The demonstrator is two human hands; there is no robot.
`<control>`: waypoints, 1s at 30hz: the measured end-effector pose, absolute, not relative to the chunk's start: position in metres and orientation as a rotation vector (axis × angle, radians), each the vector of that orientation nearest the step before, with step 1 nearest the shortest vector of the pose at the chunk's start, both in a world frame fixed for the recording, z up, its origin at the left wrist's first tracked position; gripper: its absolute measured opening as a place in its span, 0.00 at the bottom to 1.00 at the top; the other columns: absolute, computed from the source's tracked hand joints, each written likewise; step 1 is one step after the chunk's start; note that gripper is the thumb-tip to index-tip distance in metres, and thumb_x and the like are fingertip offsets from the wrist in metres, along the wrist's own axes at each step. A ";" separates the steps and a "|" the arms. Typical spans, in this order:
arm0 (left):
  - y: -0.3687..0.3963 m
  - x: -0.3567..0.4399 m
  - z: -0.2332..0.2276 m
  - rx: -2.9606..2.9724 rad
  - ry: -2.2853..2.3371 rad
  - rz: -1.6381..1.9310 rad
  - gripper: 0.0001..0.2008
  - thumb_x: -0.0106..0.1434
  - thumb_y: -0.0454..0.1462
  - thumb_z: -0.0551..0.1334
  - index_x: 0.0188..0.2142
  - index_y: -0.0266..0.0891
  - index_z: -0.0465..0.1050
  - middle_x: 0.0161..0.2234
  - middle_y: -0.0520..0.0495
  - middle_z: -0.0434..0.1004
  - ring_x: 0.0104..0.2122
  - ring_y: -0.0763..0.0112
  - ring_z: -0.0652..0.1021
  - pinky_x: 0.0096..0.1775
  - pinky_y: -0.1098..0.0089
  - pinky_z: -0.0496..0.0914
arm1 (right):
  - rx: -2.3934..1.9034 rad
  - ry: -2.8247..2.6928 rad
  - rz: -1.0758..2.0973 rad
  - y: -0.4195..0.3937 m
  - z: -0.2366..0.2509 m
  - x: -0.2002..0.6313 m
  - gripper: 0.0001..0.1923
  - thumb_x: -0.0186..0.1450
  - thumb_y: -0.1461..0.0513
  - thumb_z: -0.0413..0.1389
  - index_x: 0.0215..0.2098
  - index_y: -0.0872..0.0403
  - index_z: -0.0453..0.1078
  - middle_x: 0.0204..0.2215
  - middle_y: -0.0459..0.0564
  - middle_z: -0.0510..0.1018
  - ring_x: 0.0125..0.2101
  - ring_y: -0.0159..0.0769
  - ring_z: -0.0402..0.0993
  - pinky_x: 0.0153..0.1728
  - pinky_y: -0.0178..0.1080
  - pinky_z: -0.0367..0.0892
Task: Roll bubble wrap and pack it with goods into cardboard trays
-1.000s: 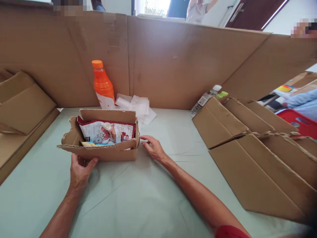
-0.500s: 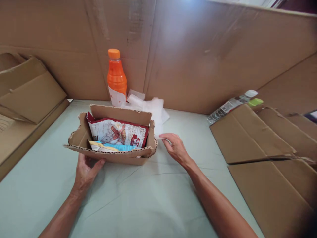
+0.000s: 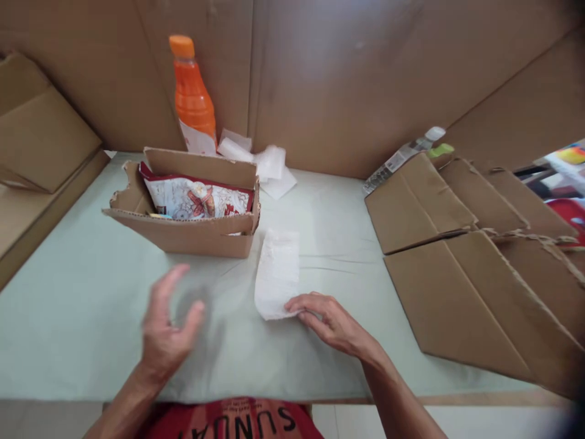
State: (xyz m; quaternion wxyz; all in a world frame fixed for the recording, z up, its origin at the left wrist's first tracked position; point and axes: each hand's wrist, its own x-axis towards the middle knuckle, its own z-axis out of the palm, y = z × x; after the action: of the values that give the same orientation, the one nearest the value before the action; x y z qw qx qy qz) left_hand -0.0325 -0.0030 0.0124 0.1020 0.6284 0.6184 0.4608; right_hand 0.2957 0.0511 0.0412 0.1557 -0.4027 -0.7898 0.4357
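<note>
A torn cardboard box [image 3: 183, 235] sits on the pale green table [image 3: 91, 317] and holds a red-and-white snack bag [image 3: 196, 198]. A white paper sheet [image 3: 278, 271] lies flat to the right of the box. My right hand [image 3: 331, 322] pinches the sheet's near corner with its fingertips. My left hand [image 3: 169, 329] hovers blurred above the table in front of the box, fingers apart, holding nothing.
An orange bottle [image 3: 192, 100] stands behind the box by more white paper [image 3: 265, 164]. Flattened cardboard pieces [image 3: 461, 268] cover the right side, with a clear bottle [image 3: 402, 157] lying behind them. Cardboard walls rise at the back and left. The table's front edge is close to my body.
My right hand has pulled a white sheet from the pile toward me and laid it on the table. My left hand let go of the box and drew back.
</note>
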 end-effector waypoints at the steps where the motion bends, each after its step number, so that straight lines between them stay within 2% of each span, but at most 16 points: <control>1: -0.011 -0.018 0.016 1.943 1.716 1.209 0.35 0.64 0.36 0.64 0.68 0.44 0.56 0.62 0.39 0.67 0.62 0.53 0.69 0.63 0.51 0.64 | -1.178 -2.247 1.319 0.053 0.040 0.294 0.12 0.71 0.63 0.51 0.44 0.50 0.76 0.42 0.48 0.84 0.41 0.37 0.79 0.43 0.39 0.70; 5: -0.007 0.028 0.013 2.085 1.401 0.916 0.40 0.62 0.37 0.65 0.70 0.44 0.49 0.55 0.39 0.75 0.55 0.55 0.75 0.55 0.54 0.71 | -1.270 -2.151 1.431 0.064 0.026 0.287 0.11 0.70 0.62 0.50 0.34 0.53 0.73 0.28 0.44 0.77 0.29 0.33 0.72 0.31 0.35 0.64; 8: 0.015 0.045 0.003 2.014 1.422 0.741 0.34 0.64 0.36 0.62 0.68 0.40 0.57 0.42 0.44 0.80 0.41 0.59 0.79 0.47 0.58 0.73 | -1.324 -2.022 1.382 0.062 0.014 0.284 0.10 0.69 0.61 0.51 0.32 0.54 0.71 0.24 0.43 0.74 0.26 0.32 0.69 0.28 0.34 0.63; 9: 0.022 0.048 0.001 1.972 1.468 0.677 0.31 0.64 0.36 0.60 0.66 0.38 0.59 0.38 0.45 0.80 0.37 0.61 0.79 0.44 0.59 0.73 | -1.352 -1.991 1.293 0.056 0.011 0.284 0.08 0.69 0.61 0.51 0.35 0.54 0.72 0.26 0.44 0.75 0.26 0.33 0.71 0.28 0.35 0.64; 11: 0.032 0.052 -0.001 1.904 1.563 0.573 0.30 0.64 0.35 0.59 0.66 0.35 0.60 0.33 0.47 0.79 0.33 0.62 0.78 0.40 0.62 0.73 | -1.395 -1.957 0.921 0.041 0.007 0.283 0.08 0.69 0.62 0.53 0.44 0.53 0.73 0.34 0.49 0.80 0.32 0.37 0.75 0.33 0.38 0.68; 14: 0.040 0.054 -0.002 1.881 1.639 0.484 0.33 0.63 0.35 0.60 0.67 0.35 0.59 0.32 0.49 0.79 0.31 0.63 0.78 0.38 0.64 0.72 | -1.292 -2.023 0.302 0.017 0.004 0.280 0.14 0.69 0.65 0.55 0.52 0.51 0.71 0.46 0.55 0.81 0.44 0.43 0.77 0.44 0.44 0.69; 16: 0.041 0.054 -0.004 1.910 1.660 0.475 0.33 0.63 0.34 0.60 0.67 0.36 0.58 0.32 0.50 0.79 0.31 0.64 0.78 0.39 0.65 0.72 | -1.196 -2.190 0.170 0.008 0.001 0.275 0.16 0.69 0.65 0.56 0.54 0.52 0.70 0.50 0.57 0.79 0.50 0.46 0.74 0.48 0.48 0.68; 19: 0.037 0.052 -0.007 2.017 1.655 0.634 0.31 0.65 0.36 0.61 0.67 0.39 0.58 0.38 0.46 0.80 0.38 0.63 0.80 0.43 0.64 0.73 | -1.192 -2.388 0.205 0.012 -0.006 0.268 0.15 0.69 0.65 0.55 0.54 0.53 0.72 0.53 0.59 0.78 0.54 0.49 0.72 0.50 0.50 0.67; 22: 0.024 0.046 -0.005 2.235 1.508 0.881 0.31 0.67 0.42 0.63 0.66 0.38 0.58 0.56 0.34 0.74 0.55 0.54 0.75 0.53 0.56 0.71 | -1.242 -2.409 0.326 0.021 -0.009 0.266 0.12 0.71 0.67 0.52 0.48 0.52 0.75 0.45 0.56 0.82 0.46 0.45 0.76 0.46 0.48 0.68; 23: 0.019 0.043 -0.004 2.302 1.423 0.910 0.30 0.67 0.42 0.63 0.66 0.38 0.60 0.59 0.33 0.71 0.57 0.52 0.73 0.55 0.54 0.69 | -1.244 -2.388 0.401 0.023 -0.008 0.267 0.12 0.72 0.66 0.51 0.46 0.52 0.76 0.43 0.54 0.83 0.44 0.44 0.77 0.45 0.47 0.68; 24: 0.013 0.041 -0.003 2.343 1.340 0.909 0.28 0.68 0.40 0.63 0.65 0.39 0.61 0.58 0.34 0.73 0.56 0.53 0.74 0.55 0.53 0.69 | -1.241 -2.356 0.501 0.023 -0.007 0.269 0.12 0.72 0.66 0.51 0.46 0.52 0.76 0.41 0.54 0.84 0.42 0.43 0.78 0.45 0.47 0.69; 27: 0.002 0.039 -0.002 2.281 1.240 0.859 0.20 0.70 0.33 0.57 0.60 0.41 0.67 0.45 0.42 0.82 0.43 0.62 0.80 0.47 0.60 0.73 | -1.240 -2.207 0.871 0.017 0.000 0.275 0.12 0.73 0.63 0.51 0.48 0.50 0.76 0.41 0.50 0.84 0.41 0.39 0.80 0.44 0.42 0.72; 28: 0.001 0.039 -0.002 2.230 1.270 0.848 0.19 0.70 0.32 0.56 0.59 0.40 0.69 0.42 0.43 0.82 0.40 0.64 0.80 0.44 0.62 0.73 | -1.261 -2.156 0.924 0.013 0.003 0.277 0.12 0.73 0.62 0.51 0.49 0.50 0.75 0.42 0.49 0.84 0.42 0.39 0.80 0.44 0.42 0.73; 30: 0.005 0.042 -0.005 2.139 1.372 0.796 0.18 0.68 0.32 0.57 0.57 0.38 0.71 0.39 0.44 0.83 0.36 0.64 0.81 0.41 0.64 0.74 | -1.325 -2.090 0.796 0.006 0.006 0.278 0.13 0.72 0.62 0.52 0.51 0.50 0.74 0.46 0.52 0.82 0.45 0.41 0.79 0.46 0.43 0.73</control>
State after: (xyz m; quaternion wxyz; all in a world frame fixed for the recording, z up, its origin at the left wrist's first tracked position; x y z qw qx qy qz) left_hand 0.0417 0.0046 -0.0054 0.2373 0.7803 0.5005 0.2904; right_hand 0.2782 0.0065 0.0065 0.2677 -0.4911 -0.7746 0.2951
